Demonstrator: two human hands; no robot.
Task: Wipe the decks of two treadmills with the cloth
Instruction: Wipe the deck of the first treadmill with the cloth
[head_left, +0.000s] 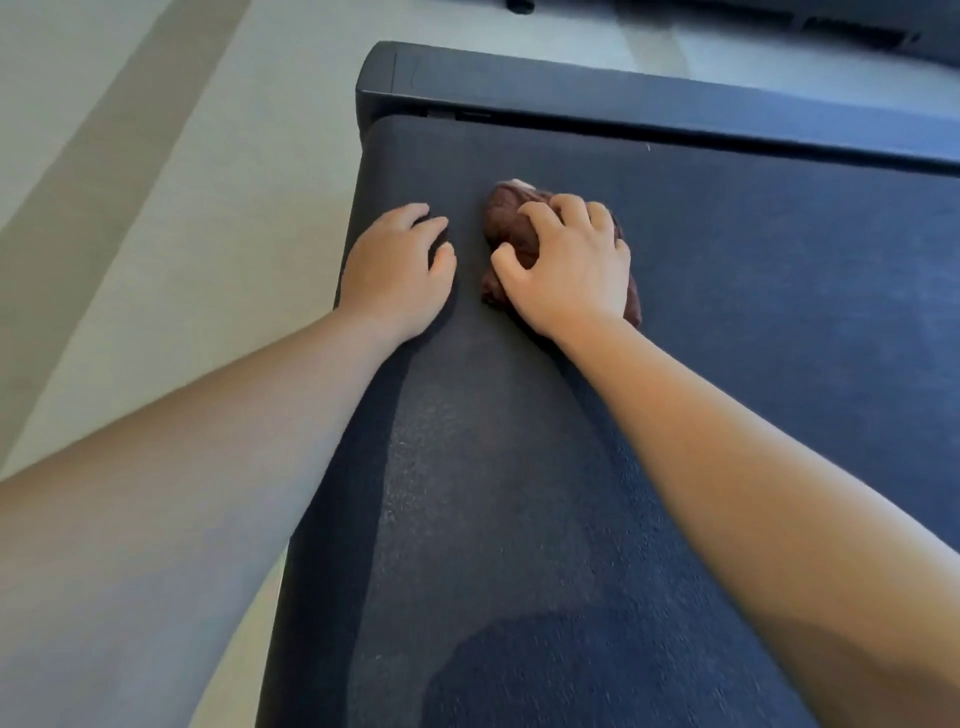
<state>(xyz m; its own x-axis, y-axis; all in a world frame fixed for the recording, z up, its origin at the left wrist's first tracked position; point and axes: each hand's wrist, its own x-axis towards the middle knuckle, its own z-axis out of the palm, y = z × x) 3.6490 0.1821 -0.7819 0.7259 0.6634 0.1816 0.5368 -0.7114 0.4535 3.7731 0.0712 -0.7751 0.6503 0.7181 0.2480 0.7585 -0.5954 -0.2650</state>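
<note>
A dark treadmill deck (727, 291) fills most of the head view, its belt running from the near edge to a dark end cover (571, 93) at the top. A bunched dark brown cloth (506, 223) lies on the belt near that far end. My right hand (571, 260) presses down on the cloth with its fingers curled over it. My left hand (400, 265) rests on the belt's left edge, just left of the cloth, fingers bent and holding nothing. A lighter streaked patch (467, 467) shows on the belt between my forearms.
Pale floor (156, 208) lies to the left of the deck. Part of another dark machine (779, 26) shows at the top right, beyond the end cover. The belt stretches bare to the right of my right hand.
</note>
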